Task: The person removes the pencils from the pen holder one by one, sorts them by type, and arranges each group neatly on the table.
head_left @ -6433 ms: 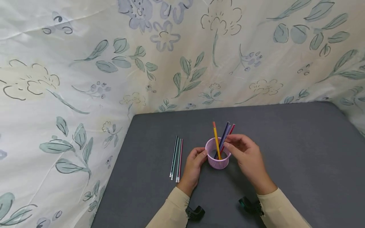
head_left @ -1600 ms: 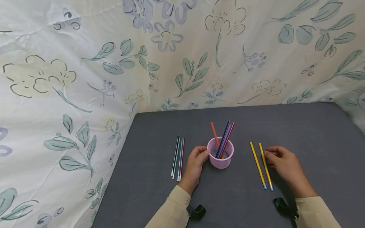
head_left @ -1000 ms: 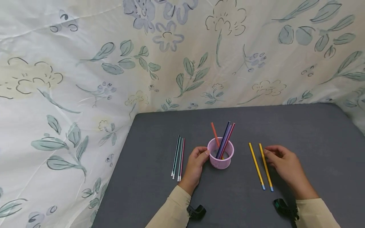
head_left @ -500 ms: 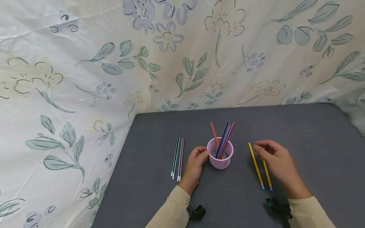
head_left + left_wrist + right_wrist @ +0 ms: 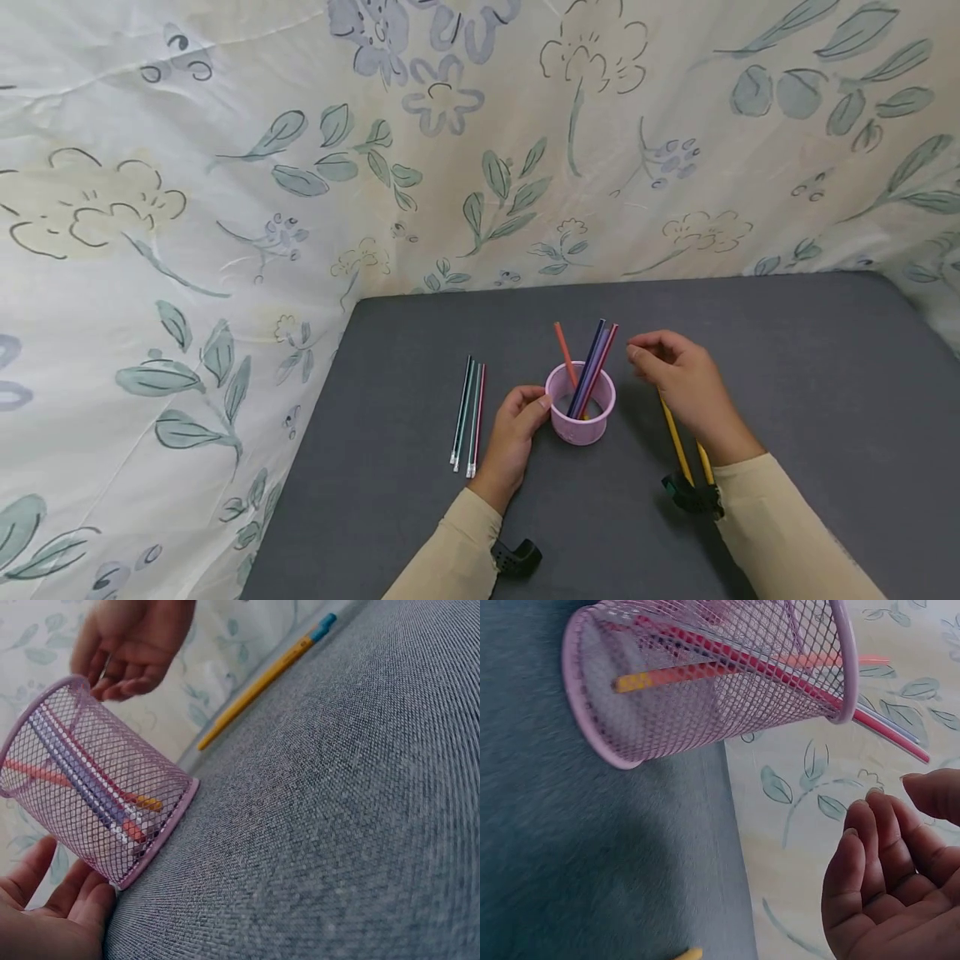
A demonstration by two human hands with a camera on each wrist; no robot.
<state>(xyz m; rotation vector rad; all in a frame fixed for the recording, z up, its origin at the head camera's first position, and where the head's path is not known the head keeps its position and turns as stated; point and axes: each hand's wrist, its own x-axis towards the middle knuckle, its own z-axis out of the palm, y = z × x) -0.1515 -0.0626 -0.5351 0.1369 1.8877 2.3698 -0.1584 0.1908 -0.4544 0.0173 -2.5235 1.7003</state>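
At grey table (image 5: 360,467), left fingers (image 5: 522,395) relaxed against pink cup (image 5: 580,431), right fingers (image 5: 660,339) loosely curled, empty

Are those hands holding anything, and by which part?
The right hand holds nothing; the left hand touches the side of the pink cup without wrapping round it.

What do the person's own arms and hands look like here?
The left hand and right hand are both bare, without gloves. The left sleeve and right sleeve are plain beige and reach the wrists. A black, curved device sits at each wrist: left device, right device. No cables show.
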